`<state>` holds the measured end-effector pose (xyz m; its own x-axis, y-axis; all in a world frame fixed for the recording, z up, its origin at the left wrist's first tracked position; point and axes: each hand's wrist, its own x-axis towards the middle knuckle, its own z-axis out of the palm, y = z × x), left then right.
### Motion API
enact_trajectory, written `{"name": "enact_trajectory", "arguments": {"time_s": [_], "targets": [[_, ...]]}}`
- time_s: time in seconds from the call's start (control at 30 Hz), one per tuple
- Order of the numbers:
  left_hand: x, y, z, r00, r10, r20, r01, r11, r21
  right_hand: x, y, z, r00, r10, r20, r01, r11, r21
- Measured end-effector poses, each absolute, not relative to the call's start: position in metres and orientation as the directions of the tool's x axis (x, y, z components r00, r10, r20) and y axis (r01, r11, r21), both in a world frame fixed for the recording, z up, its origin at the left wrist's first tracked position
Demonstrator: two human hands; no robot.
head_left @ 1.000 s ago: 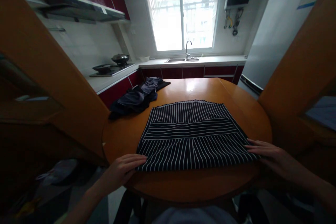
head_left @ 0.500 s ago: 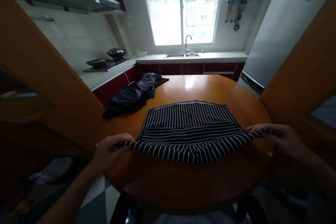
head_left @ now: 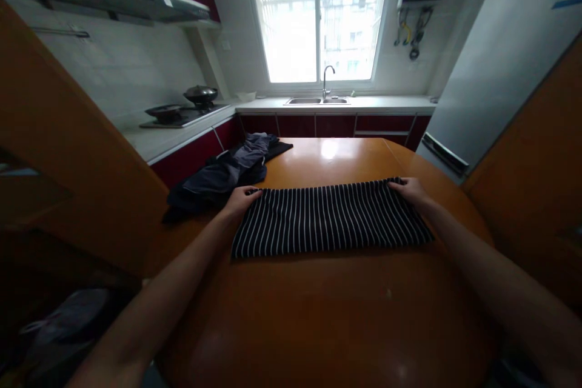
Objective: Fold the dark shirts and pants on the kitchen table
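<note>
A black apron [head_left: 327, 218] with thin white stripes lies doubled over on the wooden table, forming a wide, low rectangle. My left hand [head_left: 243, 199] pinches its far left corner. At the far right corner, my right hand [head_left: 410, 190] grips the cloth between thumb and fingers. The far edge is stretched fairly straight between both hands, and the near edge rests on the tabletop. Whatever part of the apron is underneath is hidden by the top layer.
The round-ended wooden table [head_left: 309, 303] fills the foreground. A heap of dark clothes [head_left: 222, 173] lies on its left side, close to my left hand. Behind are a counter with a sink [head_left: 305, 100], a stove [head_left: 182, 116] with pans, and a fridge [head_left: 495, 73] at right.
Both hands have moved away from me, carrying the apron's near edge over to its far edge. The apron is now folded, and its pocket no longer shows. The view has shifted slightly.
</note>
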<state>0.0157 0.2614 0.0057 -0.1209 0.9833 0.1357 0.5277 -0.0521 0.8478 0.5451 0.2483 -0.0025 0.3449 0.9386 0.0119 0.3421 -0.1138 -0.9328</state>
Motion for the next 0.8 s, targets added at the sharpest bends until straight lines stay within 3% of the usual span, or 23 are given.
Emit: {"name": "enact_trajectory", "arguments": {"time_s": [0.13, 0.3, 0.4, 0.47, 0.57, 0.63, 0.7, 0.8], "targets": [[0.009, 0.287, -0.020, -0.175, 0.974, 0.144, 0.608, -0.008, 0.794, 0.541, 0.276, -0.030, 0.379, 0.925, 0.008, 0.408, -0.159, -0.899], [0.002, 0.294, -0.029, -0.122, 0.973, 0.195, 0.727, -0.047, 0.685, 0.554, 0.291, -0.033, 0.343, 0.936, 0.077, 0.540, -0.129, -0.832], [0.002, 0.291, -0.026, -0.084, 0.974, 0.212, 0.839, -0.046, 0.541, 0.557, 0.290, -0.029, 0.275, 0.959, 0.068, 0.742, -0.167, -0.649], [0.011, 0.282, -0.018, -0.039, 0.959, 0.282, 0.910, -0.083, 0.406, 0.550, 0.281, -0.026, 0.261, 0.952, 0.161, 0.867, -0.158, -0.472], [0.053, 0.253, -0.003, 0.152, 0.911, 0.383, 0.947, -0.245, 0.208, 0.511, 0.253, -0.020, 0.147, 0.899, 0.412, 0.952, -0.016, -0.306], [0.100, 0.229, 0.002, 0.368, 0.865, 0.340, 0.887, -0.437, 0.151, 0.467, 0.229, -0.018, -0.054, 0.878, 0.476, 0.940, 0.206, -0.273], [0.150, 0.206, -0.003, 0.540, 0.801, 0.257, 0.799, -0.584, 0.144, 0.421, 0.206, -0.022, -0.254, 0.868, 0.427, 0.889, 0.383, -0.250], [0.198, 0.186, -0.021, 0.624, 0.768, 0.144, 0.761, -0.639, 0.112, 0.378, 0.181, -0.035, -0.379, 0.899, 0.217, 0.876, 0.425, -0.230]]}}
